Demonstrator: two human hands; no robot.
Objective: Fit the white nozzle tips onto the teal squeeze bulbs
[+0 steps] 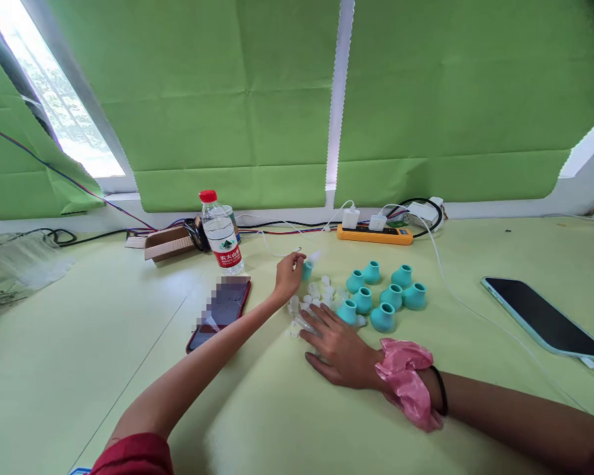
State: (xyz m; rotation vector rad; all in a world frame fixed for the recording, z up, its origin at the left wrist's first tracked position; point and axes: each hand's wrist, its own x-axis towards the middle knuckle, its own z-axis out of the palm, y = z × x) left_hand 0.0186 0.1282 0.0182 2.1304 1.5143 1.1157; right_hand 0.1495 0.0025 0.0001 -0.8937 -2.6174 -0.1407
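Observation:
My left hand [288,276] is closed at the back of the pile, its fingertips pinching a small teal piece [307,270]. A whitish translucent bit [315,256] shows at that piece's upper right; whether it is attached I cannot tell. My right hand [336,346] lies palm down with fingers spread, over the near edge of a pile of small clear and white plastic pieces [313,291]. What lies under its palm is hidden. Just right of the pile stand several teal flask-shaped pieces [383,318] with round open necks, most of them upright.
A water bottle [221,234] with a red cap stands behind my left forearm, near a phone [222,310] and an open cardboard box [171,243]. An orange power strip [375,234] lies at the back. A charging phone [544,316] rests at right, its white cable [468,305] crossing the table.

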